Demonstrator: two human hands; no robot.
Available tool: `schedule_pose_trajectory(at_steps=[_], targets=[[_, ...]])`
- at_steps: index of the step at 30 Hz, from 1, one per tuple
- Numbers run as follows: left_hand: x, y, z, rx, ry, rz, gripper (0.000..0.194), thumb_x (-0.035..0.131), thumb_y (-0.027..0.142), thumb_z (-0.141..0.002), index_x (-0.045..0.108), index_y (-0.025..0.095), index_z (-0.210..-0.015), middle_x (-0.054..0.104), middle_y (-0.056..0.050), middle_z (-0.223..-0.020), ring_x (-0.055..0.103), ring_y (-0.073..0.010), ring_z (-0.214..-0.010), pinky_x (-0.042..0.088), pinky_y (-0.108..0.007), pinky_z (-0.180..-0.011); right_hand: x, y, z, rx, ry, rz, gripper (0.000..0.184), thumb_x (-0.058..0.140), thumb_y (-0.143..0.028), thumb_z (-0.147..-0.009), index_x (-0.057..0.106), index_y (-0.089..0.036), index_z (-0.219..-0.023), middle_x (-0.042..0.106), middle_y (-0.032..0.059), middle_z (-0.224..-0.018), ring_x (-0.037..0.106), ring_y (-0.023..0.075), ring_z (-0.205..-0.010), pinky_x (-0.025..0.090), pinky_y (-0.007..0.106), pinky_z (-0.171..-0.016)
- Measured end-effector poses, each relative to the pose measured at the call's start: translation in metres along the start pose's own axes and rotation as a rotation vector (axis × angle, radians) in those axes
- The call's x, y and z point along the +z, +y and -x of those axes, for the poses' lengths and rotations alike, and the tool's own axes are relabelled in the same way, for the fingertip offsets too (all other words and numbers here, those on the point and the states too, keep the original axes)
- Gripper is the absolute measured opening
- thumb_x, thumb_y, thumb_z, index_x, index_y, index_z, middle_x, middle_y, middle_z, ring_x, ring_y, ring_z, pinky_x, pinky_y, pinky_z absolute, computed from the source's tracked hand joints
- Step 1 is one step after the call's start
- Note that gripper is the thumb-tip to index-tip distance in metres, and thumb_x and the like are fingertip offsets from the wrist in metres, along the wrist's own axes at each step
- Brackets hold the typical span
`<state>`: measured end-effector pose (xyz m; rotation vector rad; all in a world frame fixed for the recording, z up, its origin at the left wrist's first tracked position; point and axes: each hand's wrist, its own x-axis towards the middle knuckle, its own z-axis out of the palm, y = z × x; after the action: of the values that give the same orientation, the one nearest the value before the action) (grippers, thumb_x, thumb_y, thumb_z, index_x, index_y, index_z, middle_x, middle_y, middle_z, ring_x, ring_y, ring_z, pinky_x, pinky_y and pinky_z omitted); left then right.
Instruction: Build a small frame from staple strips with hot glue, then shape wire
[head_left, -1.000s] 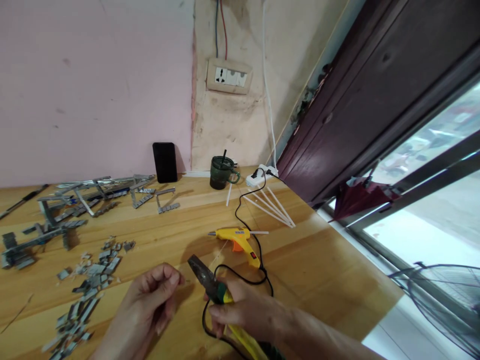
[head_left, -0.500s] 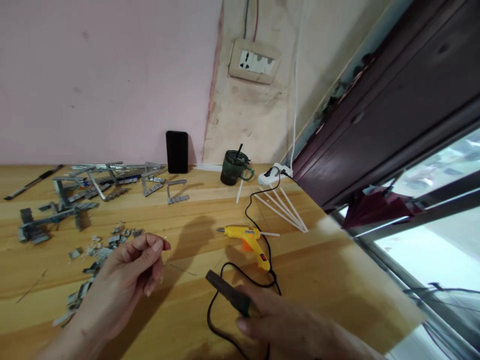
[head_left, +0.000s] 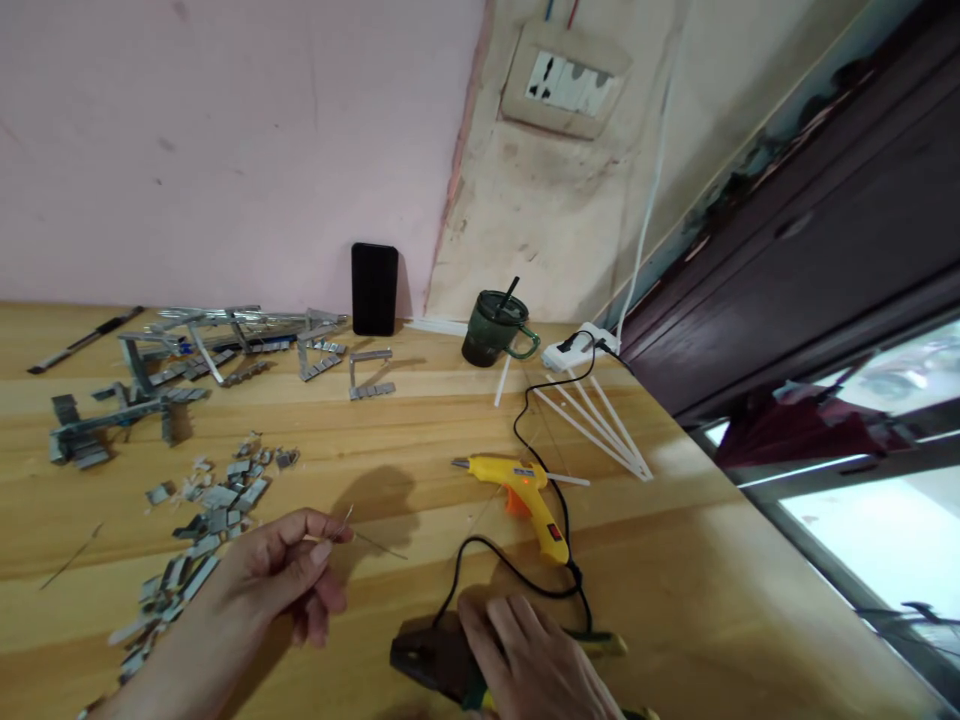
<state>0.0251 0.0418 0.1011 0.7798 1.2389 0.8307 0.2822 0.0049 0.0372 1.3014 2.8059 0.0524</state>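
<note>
From my head, I see my left hand (head_left: 289,580) above the tabletop (head_left: 720,590), the thumb and forefinger closed on a hair-thin, bent wire (head_left: 348,520). Just beside it, a second fine strand (head_left: 382,547) runs nearly straight over the banded, pale wood grain.

My right hand (head_left: 536,665) lies over the pliers (head_left: 427,660), fingers bent across the yellow-and-green handles; how tightly they grip I cannot tell. The dark, blunt metal nose points toward my left side.

Beyond my right hand sits the glue gun (head_left: 517,480), smooth yellow plastic with an orange trigger, a whitish rod in its rear and a looping black cord (head_left: 480,540). Left of my left hand spread small, flat grey scraps (head_left: 217,497), with angular grey frames (head_left: 142,405) behind them. Near the wall stand a glossy black phone (head_left: 374,290) and a rounded, see-through green mug (head_left: 491,330).
</note>
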Motion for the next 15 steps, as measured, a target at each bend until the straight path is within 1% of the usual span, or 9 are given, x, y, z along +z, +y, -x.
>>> schedule_pose_trajectory(at_steps=[2,4,5,6,8,9,11,12,15], targets=[[-0.001,-0.007,0.000,-0.009,0.024,-0.005,0.038,0.069,0.047,-0.066,0.055,0.019,-0.086,0.067,0.000,-0.053,0.057,-0.0140,-0.043,0.042,-0.023,-0.044,-0.002,0.003,-0.003,-0.054,0.049,0.019,0.065,0.071,-0.049,-0.063,0.053,-0.010,-0.113,0.065,0.0097,-0.087,0.059,0.0244,-0.071,0.048,0.035,-0.059],[-0.001,-0.016,-0.002,-0.022,0.020,-0.005,0.039,0.069,0.052,-0.064,0.050,0.021,-0.078,0.067,0.001,-0.052,0.059,-0.0145,-0.043,0.042,-0.023,-0.043,-0.011,0.005,-0.010,-0.106,0.094,-0.028,0.051,0.068,-0.045,-0.068,0.058,-0.012,-0.105,0.066,0.0088,-0.083,0.059,0.0240,-0.070,0.047,0.035,-0.060],[-0.001,-0.020,-0.004,-0.036,-0.002,-0.006,0.040,0.069,0.054,-0.063,0.047,0.021,-0.073,0.067,0.001,-0.051,0.059,-0.0143,-0.042,0.041,-0.022,-0.042,-0.018,0.005,-0.016,-0.125,0.123,-0.097,0.044,0.068,-0.045,-0.068,0.060,-0.014,-0.099,0.065,0.0067,-0.078,0.059,0.0233,-0.068,0.047,0.033,-0.059],[0.000,-0.025,-0.005,-0.053,-0.030,-0.007,0.043,0.069,0.056,-0.061,0.044,0.022,-0.069,0.066,0.002,-0.050,0.059,-0.0137,-0.040,0.040,-0.022,-0.041,-0.027,0.005,-0.024,-0.117,0.134,-0.219,0.034,0.069,-0.044,-0.067,0.062,-0.018,-0.089,0.064,0.0043,-0.076,0.058,0.0213,-0.067,0.045,0.031,-0.057],[0.003,-0.034,-0.007,-0.063,-0.067,-0.018,0.044,0.068,0.058,-0.062,0.042,0.022,-0.067,0.067,0.003,-0.051,0.059,-0.0127,-0.040,0.038,-0.020,-0.040,-0.046,0.001,-0.042,-0.008,0.104,-0.472,0.020,0.072,-0.030,-0.066,0.062,-0.020,-0.079,0.064,0.0013,-0.077,0.059,0.0182,-0.071,0.044,0.025,-0.057],[0.004,-0.038,-0.007,-0.058,-0.085,-0.026,0.043,0.066,0.058,-0.064,0.042,0.022,-0.067,0.067,0.003,-0.052,0.060,-0.0121,-0.040,0.038,-0.020,-0.040,-0.056,-0.001,-0.052,0.034,0.122,-0.578,0.020,0.072,-0.023,-0.066,0.062,-0.019,-0.084,0.065,0.0011,-0.079,0.059,0.0170,-0.074,0.044,0.024,-0.060],[0.007,-0.043,-0.007,-0.045,-0.130,-0.030,0.042,0.063,0.059,-0.067,0.043,0.022,-0.068,0.067,0.004,-0.053,0.060,-0.0108,-0.041,0.037,-0.019,-0.041,-0.070,-0.007,-0.071,0.033,0.122,-0.728,0.025,0.072,-0.020,-0.067,0.062,-0.018,-0.090,0.066,0.0016,-0.084,0.059,0.0166,-0.080,0.044,0.023,-0.066],[0.008,-0.045,-0.006,-0.038,-0.161,-0.030,0.042,0.061,0.059,-0.068,0.043,0.021,-0.068,0.066,0.004,-0.054,0.059,-0.0101,-0.041,0.037,-0.019,-0.041,-0.075,-0.009,-0.079,0.039,0.099,-0.782,0.024,0.072,-0.019,-0.068,0.063,-0.017,-0.090,0.066,0.0019,-0.085,0.059,0.0166,-0.083,0.043,0.024,-0.071],[0.010,-0.045,-0.002,-0.034,-0.203,-0.057,0.039,0.059,0.057,-0.072,0.044,0.021,-0.068,0.063,0.004,-0.056,0.057,-0.0090,-0.043,0.038,-0.019,-0.042,-0.079,-0.013,-0.094,-0.052,0.008,-0.879,0.012,0.069,-0.014,-0.070,0.064,-0.015,-0.081,0.063,0.0017,-0.079,0.058,0.0141,-0.079,0.041,0.022,-0.069]])
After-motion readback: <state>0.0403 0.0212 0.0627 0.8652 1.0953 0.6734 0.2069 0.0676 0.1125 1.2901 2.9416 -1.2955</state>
